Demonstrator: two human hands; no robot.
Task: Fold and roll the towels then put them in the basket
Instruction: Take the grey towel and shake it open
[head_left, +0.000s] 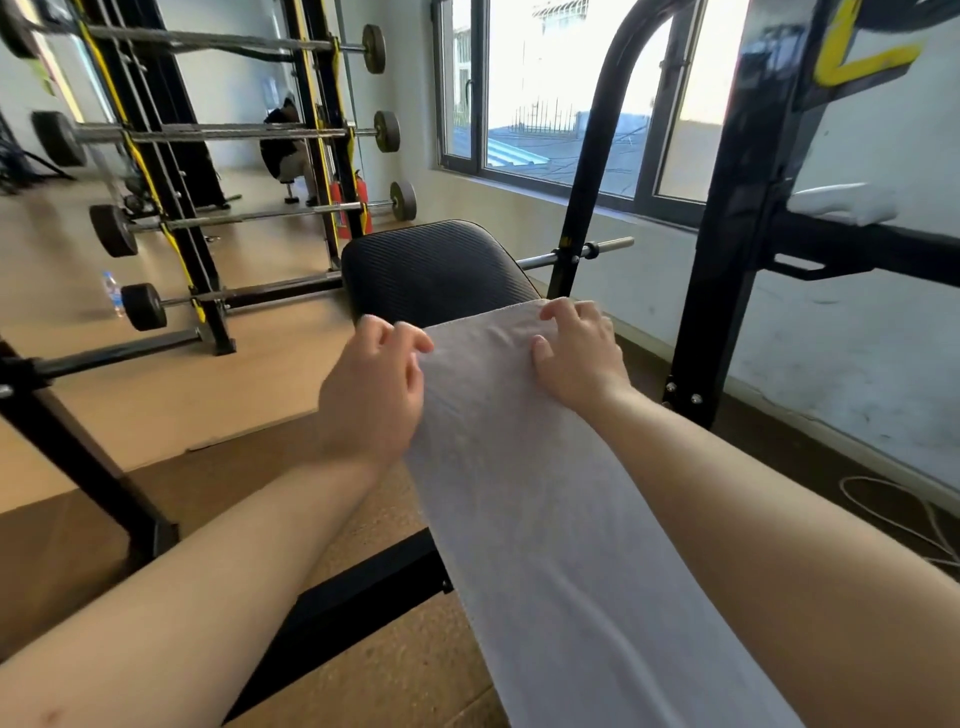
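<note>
A white towel (545, 519) lies folded into a long strip down the black padded bench (436, 270), from its far end toward me. My left hand (374, 384) is at the towel's far left corner, fingers curled and pinching the edge. My right hand (576, 348) sits on the far right corner with fingers bent over the end edge. No basket is in view.
A black and yellow rack (171, 171) with several barbells stands to the left, a water bottle (113, 293) on the floor beside it. The bench's black uprights (727, 260) rise at right under a window. A white cord (904, 514) lies on the floor at right.
</note>
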